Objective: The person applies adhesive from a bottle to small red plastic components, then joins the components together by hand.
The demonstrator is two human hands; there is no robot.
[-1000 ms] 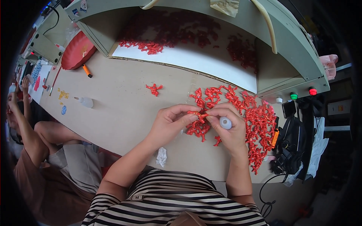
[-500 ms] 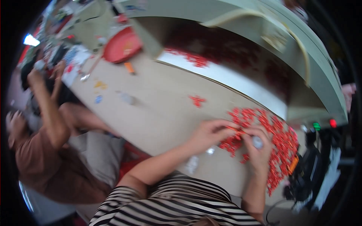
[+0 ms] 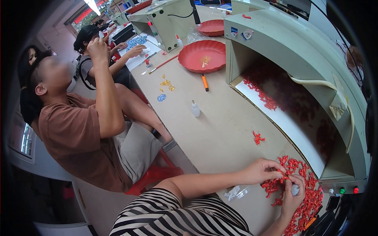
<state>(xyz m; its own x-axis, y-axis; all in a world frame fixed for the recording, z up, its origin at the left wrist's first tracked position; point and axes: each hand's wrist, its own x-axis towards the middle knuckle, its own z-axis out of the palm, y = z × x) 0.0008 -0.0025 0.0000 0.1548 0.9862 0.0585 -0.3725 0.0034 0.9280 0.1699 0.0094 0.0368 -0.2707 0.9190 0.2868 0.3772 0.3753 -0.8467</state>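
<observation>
The left hand (image 3: 261, 172) and right hand (image 3: 293, 193) meet at one small red plastic figure (image 3: 283, 177), each pinching it with thumb and fingertips; the right also holds a small white bottle (image 3: 295, 190) in its curled fingers. The figure is over the left part of the pile of red figures (image 3: 309, 204) on the worktop (image 3: 224, 149). A light, steady pinch seems best, with the bottle's hidden tip angled clear of the left fingers.
</observation>
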